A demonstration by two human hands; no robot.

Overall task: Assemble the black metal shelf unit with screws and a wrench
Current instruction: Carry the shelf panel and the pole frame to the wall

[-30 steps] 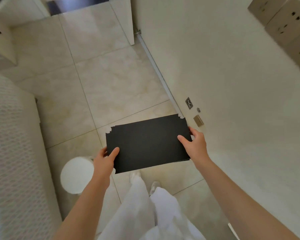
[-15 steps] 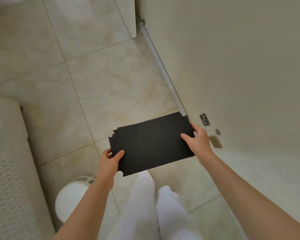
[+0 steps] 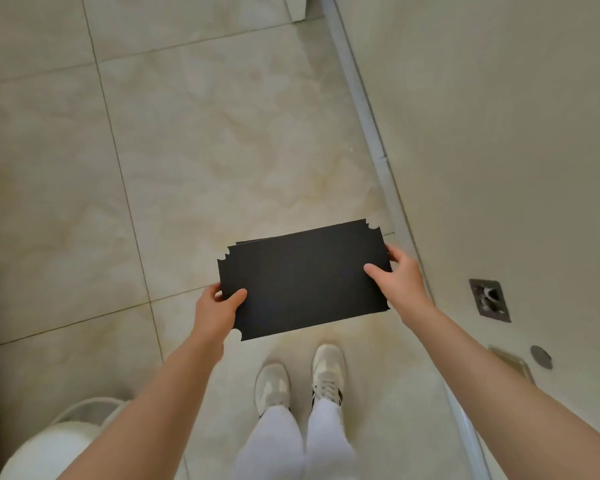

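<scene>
A flat black shelf panel (image 3: 302,278) with notched corners is held level in front of me, above the tiled floor. A second black edge shows just behind its far side, so it may be a small stack. My left hand (image 3: 217,308) grips the panel's left short edge, thumb on top. My right hand (image 3: 397,277) grips the right short edge, thumb on top and fingers underneath. No screws or wrench are in sight.
Beige floor tiles (image 3: 205,150) spread ahead. A cream wall (image 3: 499,133) with a grey skirting strip (image 3: 368,116) runs along the right, bearing a metal plate (image 3: 489,300). A white round bin (image 3: 56,445) stands at lower left. My white shoes (image 3: 298,379) are below the panel.
The view has tilted further down, so my shoes and more floor show. Both hands keep the same grip on the black panel, which sits a little lower and further right in the view.
</scene>
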